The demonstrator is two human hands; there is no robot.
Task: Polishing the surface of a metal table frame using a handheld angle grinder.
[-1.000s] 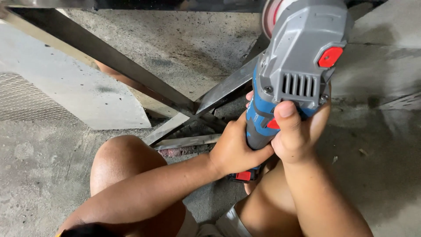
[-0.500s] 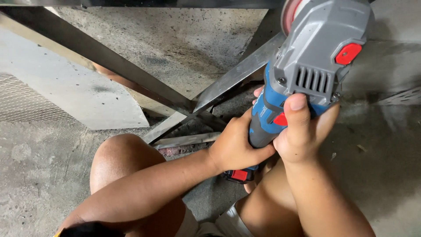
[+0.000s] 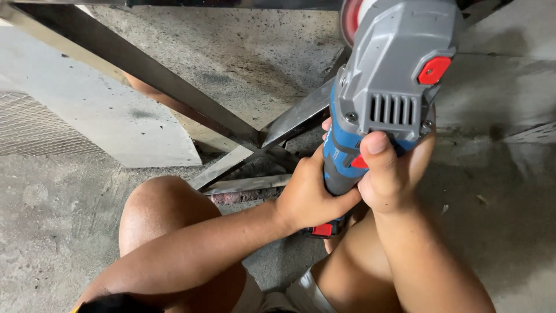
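I hold a grey and blue angle grinder (image 3: pixel 389 87) with red buttons, its disc pointing away from me at the top of the view. My left hand (image 3: pixel 307 197) wraps the blue handle low down. Higher on the body, my right hand (image 3: pixel 389 174) grips just under the grey head, thumb on the front. Below and left of the tool, crossed metal bars (image 3: pixel 243 136) meet on the concrete floor.
My bare knees (image 3: pixel 159 208) are bent under my arms. A pale flat slab (image 3: pixel 98 116) lies at the left beside a wire mesh panel (image 3: pixel 35 124). Concrete floor (image 3: pixel 509 232) spreads at the right.
The grinder and both hands have shifted to the right and slightly up in the view. The grip on the tool is the same.
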